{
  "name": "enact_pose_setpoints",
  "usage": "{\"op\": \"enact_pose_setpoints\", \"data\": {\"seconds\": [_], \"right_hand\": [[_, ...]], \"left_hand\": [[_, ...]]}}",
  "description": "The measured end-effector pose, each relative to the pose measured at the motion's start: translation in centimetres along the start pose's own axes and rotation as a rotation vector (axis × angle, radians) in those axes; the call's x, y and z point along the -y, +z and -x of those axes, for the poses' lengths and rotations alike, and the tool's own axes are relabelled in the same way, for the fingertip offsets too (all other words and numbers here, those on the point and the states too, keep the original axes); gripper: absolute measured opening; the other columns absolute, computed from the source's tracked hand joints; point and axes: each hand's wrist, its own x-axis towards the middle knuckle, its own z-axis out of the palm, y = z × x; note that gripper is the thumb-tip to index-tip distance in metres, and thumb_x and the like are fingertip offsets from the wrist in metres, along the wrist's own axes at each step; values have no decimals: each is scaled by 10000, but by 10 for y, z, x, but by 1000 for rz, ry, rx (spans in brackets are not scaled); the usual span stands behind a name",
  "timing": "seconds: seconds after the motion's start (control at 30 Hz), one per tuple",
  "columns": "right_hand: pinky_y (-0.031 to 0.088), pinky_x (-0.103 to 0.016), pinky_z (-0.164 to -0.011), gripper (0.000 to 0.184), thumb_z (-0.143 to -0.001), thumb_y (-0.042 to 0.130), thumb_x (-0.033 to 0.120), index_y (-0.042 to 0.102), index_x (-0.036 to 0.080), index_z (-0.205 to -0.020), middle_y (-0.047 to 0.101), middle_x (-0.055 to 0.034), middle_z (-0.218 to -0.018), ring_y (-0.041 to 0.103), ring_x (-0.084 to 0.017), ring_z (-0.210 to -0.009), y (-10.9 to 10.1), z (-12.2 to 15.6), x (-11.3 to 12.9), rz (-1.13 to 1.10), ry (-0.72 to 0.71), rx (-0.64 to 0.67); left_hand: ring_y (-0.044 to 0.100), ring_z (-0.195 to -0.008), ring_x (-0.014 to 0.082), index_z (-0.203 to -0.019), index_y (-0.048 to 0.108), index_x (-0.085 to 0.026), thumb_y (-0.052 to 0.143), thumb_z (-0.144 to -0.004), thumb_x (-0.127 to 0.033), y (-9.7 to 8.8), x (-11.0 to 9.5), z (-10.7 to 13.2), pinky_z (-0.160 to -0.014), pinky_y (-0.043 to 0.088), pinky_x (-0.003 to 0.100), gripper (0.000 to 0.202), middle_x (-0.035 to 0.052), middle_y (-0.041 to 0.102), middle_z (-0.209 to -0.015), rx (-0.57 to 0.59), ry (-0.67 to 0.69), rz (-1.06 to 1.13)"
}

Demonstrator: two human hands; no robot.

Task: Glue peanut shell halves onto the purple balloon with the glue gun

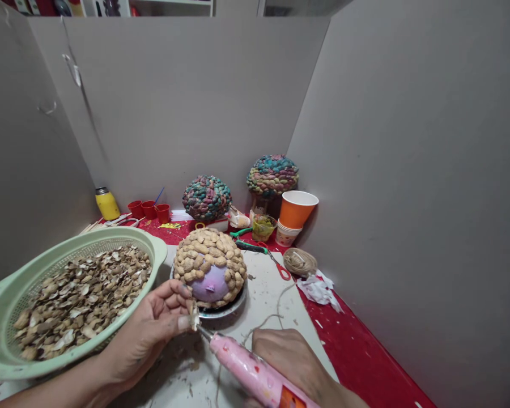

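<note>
My left hand [153, 328] pinches a small peanut shell piece [192, 315] between thumb and fingers. My right hand [289, 360] grips a pink glue gun [249, 371], whose nozzle tip touches that shell. Just beyond them a purple balloon dome [212, 283], mostly covered with glued peanut shells [208, 252], rests on a metal plate [232, 309]. A bare purple patch faces me.
A pale green colander [157, 246] full of peanut shells sits at the left. Behind are two coloured shell domes [207, 197], stacked orange paper cups [296, 209], red cups [148, 209], a yellow jar [107, 204], scissors [276, 263], a twine ball [300, 262] and paper scraps. Grey partition walls enclose the table.
</note>
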Motion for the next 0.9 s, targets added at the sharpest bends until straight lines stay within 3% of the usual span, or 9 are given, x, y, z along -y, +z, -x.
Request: {"op": "enact_pose_setpoints", "data": {"seconds": [0.17, 0.3, 0.43, 0.7, 0.9], "right_hand": [[327, -273, -483, 409, -1007, 382, 449, 486, 201, -699, 501, 3, -604, 467, -134, -531, 0, 1, -2, -129, 35, -52], [368, -268, -521, 416, -1004, 391, 497, 517, 189, -754, 528, -23, -660, 507, -155, -611, 0, 6, -3, -250, 62, -7], [334, -276, -512, 462, -1020, 340, 493, 503, 189, -713, 486, -11, -620, 454, -150, -580, -1, 6, -3, -181, 44, 38], [239, -283, -437, 487, -1042, 313, 401, 437, 208, -613, 422, 25, -517, 369, -124, -464, -7, -14, 6, -28, -24, -38], [211, -285, -426, 581, -1051, 246, 437, 409, 205, -544, 401, 25, -482, 342, -115, -438, -7, -14, 6, 59, -34, -34]], "left_hand": [[572, -804, 150, -956, 605, -199, 800, -734, -231, -2, 3, 2, -756, 437, 266, 298, 9, 620, -853, 1, -7, -20], [559, -801, 140, -954, 598, -197, 807, -732, -244, -3, 6, 3, -738, 428, 249, 308, 7, 616, -856, 10, -14, -47], [536, -774, 124, -950, 596, -196, 829, -710, -264, -2, 7, 2, -704, 414, 231, 341, 4, 616, -858, -4, -23, -75], [551, -786, 141, -942, 593, -198, 837, -695, -282, -1, 7, 3, -711, 421, 247, 358, 14, 628, -856, -10, -26, -94], [544, -773, 132, -940, 594, -197, 830, -706, -266, -2, 6, 2, -698, 415, 237, 340, 10, 627, -849, -7, -25, -90]]}}
